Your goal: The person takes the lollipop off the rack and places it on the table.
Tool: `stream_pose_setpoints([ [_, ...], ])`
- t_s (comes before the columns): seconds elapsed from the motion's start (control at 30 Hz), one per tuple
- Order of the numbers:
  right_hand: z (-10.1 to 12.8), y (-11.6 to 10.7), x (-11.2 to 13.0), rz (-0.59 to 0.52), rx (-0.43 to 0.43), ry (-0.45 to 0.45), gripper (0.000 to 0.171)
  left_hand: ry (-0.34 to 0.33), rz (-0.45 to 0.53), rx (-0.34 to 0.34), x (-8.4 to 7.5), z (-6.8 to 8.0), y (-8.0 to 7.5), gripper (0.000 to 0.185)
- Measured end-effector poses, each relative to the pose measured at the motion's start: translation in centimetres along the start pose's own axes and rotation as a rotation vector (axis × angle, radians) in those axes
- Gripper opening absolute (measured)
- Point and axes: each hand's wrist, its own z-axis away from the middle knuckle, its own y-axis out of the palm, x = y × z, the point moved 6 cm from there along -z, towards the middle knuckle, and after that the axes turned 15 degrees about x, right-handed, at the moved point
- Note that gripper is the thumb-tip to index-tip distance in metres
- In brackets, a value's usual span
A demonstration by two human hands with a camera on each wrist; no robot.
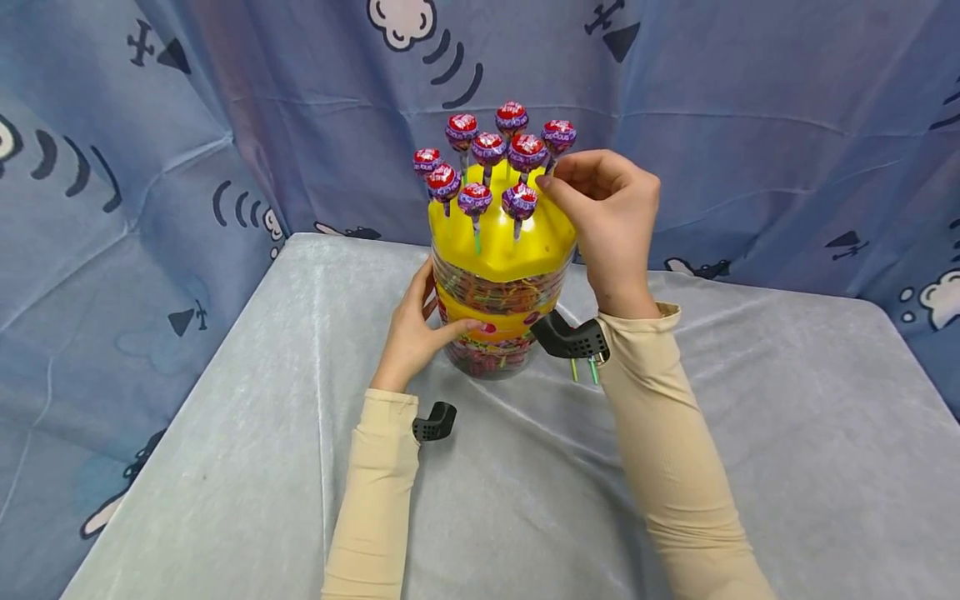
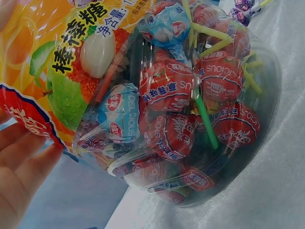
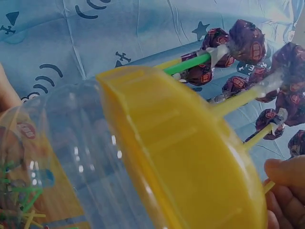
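I saw a grey cloth [image 1: 225, 467] spread over the table, lightly creased. Behind it and on both sides hung a blue curtain [image 1: 750, 108] printed with clouds, little planes and curved stripes. The curtain folded into the corner at the table's far edge. On my right wrist view the same blue print [image 3: 57, 43] filled the background.

Clear glossy plastic jar [image 1: 495, 333], smooth yellow plastic lid [image 1: 498, 242], soft matt grey tablecloth [image 1: 750, 433].
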Motion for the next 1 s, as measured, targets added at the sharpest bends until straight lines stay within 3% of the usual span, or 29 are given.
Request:
stream_pose_setpoints([
  [0.27,-0.1,-0.3,-0.1,-0.019,-0.016,0.012,0.01,-0.003,-0.001,0.002,0.0,0.0,0.0,0.096],
  [0.67,0.0,-0.6,0.1,-0.143,-0.023,-0.026,0.013,-0.006,-0.004,0.002,0.2,0.0,0.1,0.095],
  [1.0,0.7,-1.5,-0.5,-0.226,0.012,0.02,0.013,-0.013,0.002,0.005,0.0,0.0,0.0,0.094],
])
